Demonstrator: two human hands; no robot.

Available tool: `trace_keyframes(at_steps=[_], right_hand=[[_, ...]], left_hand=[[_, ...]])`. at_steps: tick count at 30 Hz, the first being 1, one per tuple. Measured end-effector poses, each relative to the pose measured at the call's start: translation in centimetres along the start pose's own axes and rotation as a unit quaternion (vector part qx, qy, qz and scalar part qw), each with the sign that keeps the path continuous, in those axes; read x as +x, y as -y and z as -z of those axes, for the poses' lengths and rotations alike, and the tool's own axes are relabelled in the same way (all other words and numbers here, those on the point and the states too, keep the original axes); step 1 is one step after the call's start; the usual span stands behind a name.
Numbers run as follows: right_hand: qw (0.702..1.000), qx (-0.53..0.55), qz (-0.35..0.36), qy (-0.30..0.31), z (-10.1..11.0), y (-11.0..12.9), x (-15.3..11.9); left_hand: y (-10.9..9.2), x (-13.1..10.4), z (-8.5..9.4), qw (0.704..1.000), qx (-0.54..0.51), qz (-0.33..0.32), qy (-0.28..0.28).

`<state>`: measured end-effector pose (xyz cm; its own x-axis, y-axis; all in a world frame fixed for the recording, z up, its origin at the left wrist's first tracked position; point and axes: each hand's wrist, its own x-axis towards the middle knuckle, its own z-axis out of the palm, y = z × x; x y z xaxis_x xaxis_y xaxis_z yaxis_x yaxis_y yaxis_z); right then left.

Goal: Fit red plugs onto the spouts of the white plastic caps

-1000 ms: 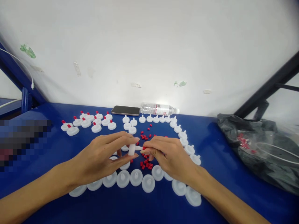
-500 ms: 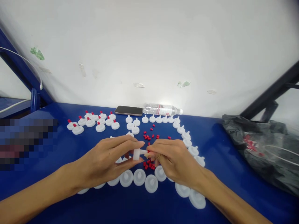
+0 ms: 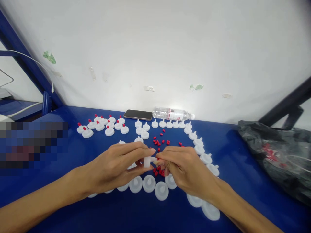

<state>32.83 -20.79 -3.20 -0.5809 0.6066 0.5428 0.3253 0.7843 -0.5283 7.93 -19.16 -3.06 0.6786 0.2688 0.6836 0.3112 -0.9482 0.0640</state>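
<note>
My left hand (image 3: 121, 165) pinches a white plastic nozzle cap (image 3: 147, 161) by its rim, turned sideways so its spout points right. At the spout's tip, the fingers of my right hand (image 3: 183, 165) are closed on a small red tip cap (image 3: 157, 159), mostly hidden by the fingertips. Loose red tip caps (image 3: 159, 171) lie on the blue table below and behind my hands. White nozzle caps curve around them, some showing their hollow undersides (image 3: 161, 191) at the front. At the back left stands a group of nozzle caps with red tips (image 3: 109, 130).
A phone (image 3: 138, 115) and a clear plastic bottle (image 3: 172, 114) lie by the wall. On the right is a black plastic bag (image 3: 257, 132) with a clear bag of red pieces (image 3: 270, 153). Blue frame bars rise at the left, dark ones at the right.
The whole view has shifted, so everything appears slightly farther right. Both hands keep their hold, with the spout and red tip cap still together.
</note>
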Motion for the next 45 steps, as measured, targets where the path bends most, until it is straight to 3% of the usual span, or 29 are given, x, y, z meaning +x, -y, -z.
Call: trace_keyframes(at_steps=[4, 10, 12, 16, 19, 23, 28, 35, 40, 45], right_hand=[[1.000, -0.030, 0.010, 0.003, 0.0, 0.0, 0.2], [0.995, -0.083, 0.000, -0.059, 0.1, 0.5, 0.4], [0.989, -0.122, -0.006, -0.079, 0.5, 0.4, 0.3], [0.973, -0.196, -0.007, -0.121, 1.6, -0.6, 0.0], [0.965, -0.235, -0.015, -0.118, 1.9, -1.4, -0.1], [0.960, -0.262, -0.001, -0.100, 1.8, -1.6, -0.1], [0.954, -0.284, 0.035, -0.089, 1.5, -1.1, 0.1], [0.955, -0.287, 0.030, -0.071, 1.5, -1.1, 0.0], [0.956, -0.288, 0.023, -0.048, 1.1, -1.1, -0.1], [0.958, -0.287, 0.011, -0.026, 0.9, -1.1, -0.2]], left_hand=[[0.1, 0.1, 0.2, 0.999, 0.015, 0.023, 0.023], [0.2, 0.8, 0.4, 0.999, 0.034, 0.033, 0.014], [0.9, 0.9, 0.9, 0.996, 0.026, 0.082, -0.008], [3.8, 0.8, 2.1, 0.955, 0.039, 0.279, -0.095], [6.3, 0.3, 2.7, 0.936, 0.079, 0.317, -0.128], [8.2, -0.5, 2.5, 0.926, 0.101, 0.353, -0.085], [8.8, -1.2, 1.8, 0.920, 0.097, 0.377, -0.041], [9.9, -2.0, 1.2, 0.919, 0.113, 0.377, -0.008], [10.2, -2.1, 1.3, 0.917, 0.127, 0.377, 0.033], [9.7, -1.7, 2.0, 0.896, 0.186, 0.402, 0.034]])
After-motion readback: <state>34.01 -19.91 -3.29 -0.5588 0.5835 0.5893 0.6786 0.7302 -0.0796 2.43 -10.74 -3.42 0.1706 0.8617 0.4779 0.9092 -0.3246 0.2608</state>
